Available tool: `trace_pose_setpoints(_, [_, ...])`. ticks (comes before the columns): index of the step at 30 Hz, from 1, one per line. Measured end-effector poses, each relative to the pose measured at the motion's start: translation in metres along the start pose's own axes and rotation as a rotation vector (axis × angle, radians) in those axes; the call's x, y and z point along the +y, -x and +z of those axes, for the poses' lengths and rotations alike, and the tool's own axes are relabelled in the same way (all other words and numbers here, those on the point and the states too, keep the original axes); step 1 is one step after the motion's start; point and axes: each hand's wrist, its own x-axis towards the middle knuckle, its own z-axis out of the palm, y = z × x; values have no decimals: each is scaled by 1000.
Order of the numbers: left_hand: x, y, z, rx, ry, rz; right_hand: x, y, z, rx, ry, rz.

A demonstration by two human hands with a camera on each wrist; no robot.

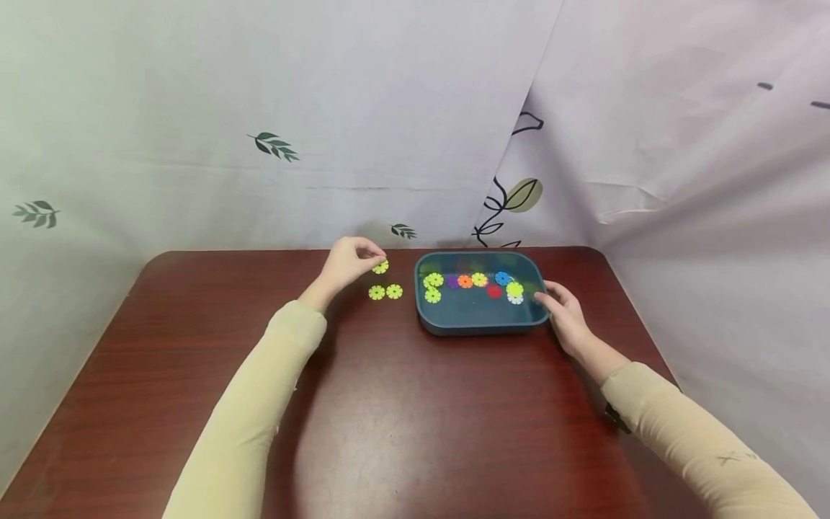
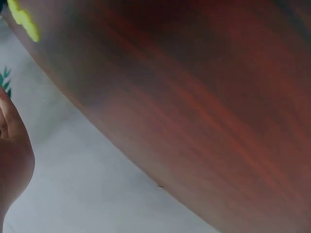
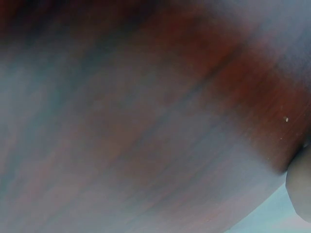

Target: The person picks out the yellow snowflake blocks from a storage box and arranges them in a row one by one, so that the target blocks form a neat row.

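Observation:
My left hand point(image 1: 350, 261) pinches a yellow-green notched plastic disc point(image 1: 380, 267) between thumb and fingertips, left of the tray. On the table just below it, two similar discs point(image 1: 394, 291) lie side by side. The left wrist view catches part of the left hand point(image 2: 13, 155) and a yellow-green edge point(image 2: 24, 22) at the top corner. My right hand point(image 1: 565, 317) grips the right rim of a dark blue-green tray point(image 1: 480, 328), thumb on the rim. In the tray lie several notched discs: yellow-green, purple, an orange one point(image 1: 465, 281), a red one point(image 1: 494, 292), a blue one point(image 1: 502, 278) and white.
The tray stands near the back edge of a reddish-brown wooden table point(image 1: 415, 425). Behind the table hangs a pale cloth point(image 1: 363, 108) with leaf prints, and more cloth runs along the right side. The right wrist view holds mostly blurred tabletop point(image 3: 146, 121).

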Motion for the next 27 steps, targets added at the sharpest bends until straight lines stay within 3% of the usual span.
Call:
trace_pose_setpoints(13, [-26,16,-15,-14,-87,-56,2,0,-1,9,0,-6])
trace_pose_setpoints(27, [-35,22,-16,-179,-161,-55,1,0,0,6,-10,-22])
